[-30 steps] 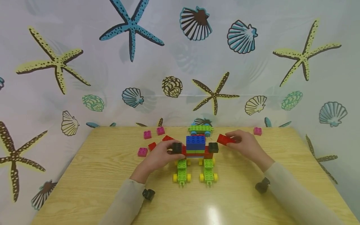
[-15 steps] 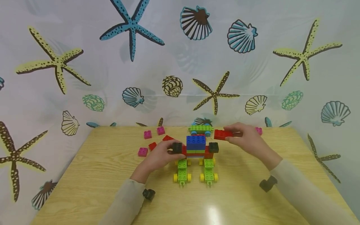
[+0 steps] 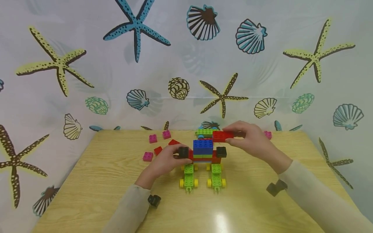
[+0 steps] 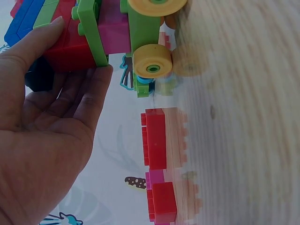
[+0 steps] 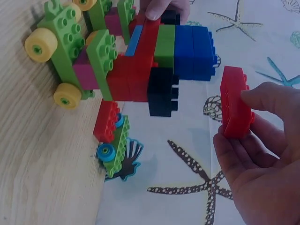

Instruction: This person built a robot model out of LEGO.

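Backdrop: a pale cloth printed with starfish and shells is spread across the upper part of the head view.
Wooden table: the lower part of that frame is filled by its light, grained top.
Built model: an upright brick construction is seen at centre, topped with blue bricks, flanked by black bricks and carried on green bases with yellow wheels.
Right hand: a red brick is pinched between thumb and fingers and held up right of centre; in the right wrist view it is shown near the blue bricks, not touching.
Left hand: the model's left end is grasped, one black brick lying between thumb and fingers.
Blue-wheeled base: a green piece is pictured behind the model, partly hidden, near the table's far edge.
Loose red bricks: two are scattered left of centre.
Pink bricks: three are strewn at left; a fourth is glimpsed just past the right hand.
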The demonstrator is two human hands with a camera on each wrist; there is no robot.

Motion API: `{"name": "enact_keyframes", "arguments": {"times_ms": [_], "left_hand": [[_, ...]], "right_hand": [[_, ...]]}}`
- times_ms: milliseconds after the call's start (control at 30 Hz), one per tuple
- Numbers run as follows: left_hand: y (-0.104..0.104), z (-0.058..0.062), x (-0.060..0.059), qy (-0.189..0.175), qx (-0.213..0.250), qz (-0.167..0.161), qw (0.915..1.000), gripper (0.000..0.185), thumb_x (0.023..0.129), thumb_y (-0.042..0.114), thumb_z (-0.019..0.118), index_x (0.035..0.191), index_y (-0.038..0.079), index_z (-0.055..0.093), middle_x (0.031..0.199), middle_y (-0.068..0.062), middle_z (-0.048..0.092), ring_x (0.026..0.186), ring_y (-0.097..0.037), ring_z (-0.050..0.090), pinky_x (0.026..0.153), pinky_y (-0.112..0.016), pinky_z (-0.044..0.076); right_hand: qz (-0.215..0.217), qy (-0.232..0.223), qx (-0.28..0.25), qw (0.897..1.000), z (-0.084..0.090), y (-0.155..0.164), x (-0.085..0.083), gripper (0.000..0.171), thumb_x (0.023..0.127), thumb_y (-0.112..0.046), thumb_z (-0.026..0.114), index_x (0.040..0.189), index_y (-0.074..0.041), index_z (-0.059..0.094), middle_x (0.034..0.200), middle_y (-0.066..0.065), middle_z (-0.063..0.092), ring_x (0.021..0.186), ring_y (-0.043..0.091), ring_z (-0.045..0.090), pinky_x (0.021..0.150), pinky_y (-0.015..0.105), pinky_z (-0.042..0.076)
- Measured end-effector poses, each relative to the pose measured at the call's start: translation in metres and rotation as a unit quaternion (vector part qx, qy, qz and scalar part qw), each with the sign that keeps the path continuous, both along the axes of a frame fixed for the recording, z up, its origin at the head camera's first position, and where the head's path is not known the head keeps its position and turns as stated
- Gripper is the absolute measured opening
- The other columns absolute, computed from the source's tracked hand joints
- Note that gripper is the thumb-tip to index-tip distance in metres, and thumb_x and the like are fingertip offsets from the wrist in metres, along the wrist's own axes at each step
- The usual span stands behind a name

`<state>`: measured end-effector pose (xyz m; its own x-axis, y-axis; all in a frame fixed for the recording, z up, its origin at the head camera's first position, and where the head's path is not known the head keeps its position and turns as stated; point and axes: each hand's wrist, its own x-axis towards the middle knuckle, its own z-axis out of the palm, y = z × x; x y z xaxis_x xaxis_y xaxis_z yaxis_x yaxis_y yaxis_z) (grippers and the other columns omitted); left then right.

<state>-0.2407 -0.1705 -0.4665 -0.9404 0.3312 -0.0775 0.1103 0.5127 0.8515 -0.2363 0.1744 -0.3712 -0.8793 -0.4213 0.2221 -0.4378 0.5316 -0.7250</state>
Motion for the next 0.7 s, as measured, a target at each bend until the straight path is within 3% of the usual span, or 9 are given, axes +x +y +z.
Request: {"name": "enact_keyframes", "arguments": {"times_ms": [700], "left_hand": [[0.0,0.001,-0.001,0.002,-0.004,-0.002,1.0,0.048,0.1,0.028,0.088,0.144,0.018,0.071,0.142,-0.007,0.072,0.134,-0.032,0.069,0.114,-0.05,0.063]], "right_hand": [[0.023,-0.016,-0.004,1.0,0.001,-0.024,0.001,0.035,0.104,-0.013,0.079,0.138,-0.006,0.076,0.138,0.013,0.074,0.125,0.033,0.076,0.111,0.053,0.064]]}}
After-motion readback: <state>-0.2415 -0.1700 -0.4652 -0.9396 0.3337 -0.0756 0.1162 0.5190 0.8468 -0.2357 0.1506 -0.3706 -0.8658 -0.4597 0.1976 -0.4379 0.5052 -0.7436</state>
